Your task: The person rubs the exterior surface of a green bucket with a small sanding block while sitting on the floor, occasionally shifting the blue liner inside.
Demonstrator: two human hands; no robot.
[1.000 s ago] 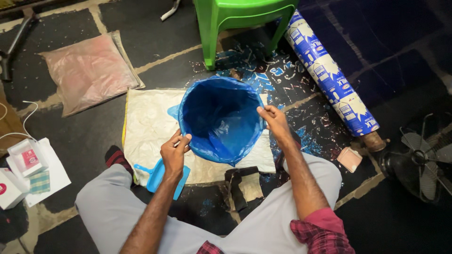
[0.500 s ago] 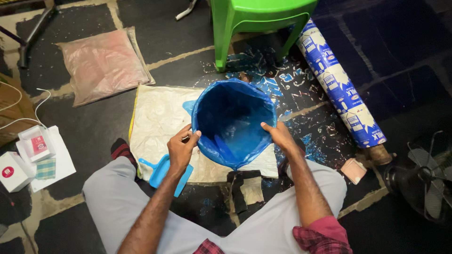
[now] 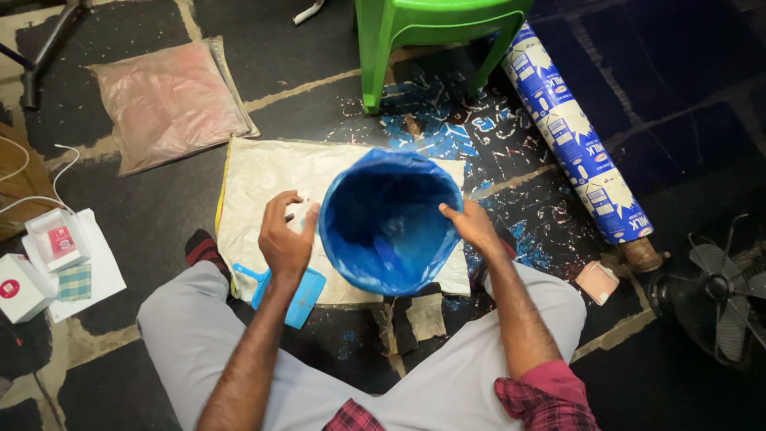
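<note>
From the head camera, looking down at a seated person's lap, a blue plastic bag [image 3: 388, 227] stands open-mouthed on a pale woven sack [image 3: 263, 191] that lies flat on the dark tiled floor [image 3: 120, 367]. The right hand [image 3: 472, 226] grips the bag's rim on the right side, fingers curled over the edge. The left hand [image 3: 286, 233] sits against the bag's left rim, half open with fingers loosely bent; the thumb touches the plastic, but whether it truly pinches the edge cannot be told. Just below the left hand, a light blue dustpan-shaped scoop [image 3: 292, 292] lies on the sack's near edge, close to the grey-trousered knee. Behind the bag stands a green plastic stool [image 3: 431, 32], with blue and white paper scraps [image 3: 435, 132] scattered on the floor around its legs. To the right lies a roll of blue-and-white printed film [image 3: 574, 136], and beyond it a dark fan [image 3: 722, 295]. At upper left rests a clear pouch of pinkish powder [image 3: 171, 100]; small white boxes [image 3: 48, 255] sit at far left.
</note>
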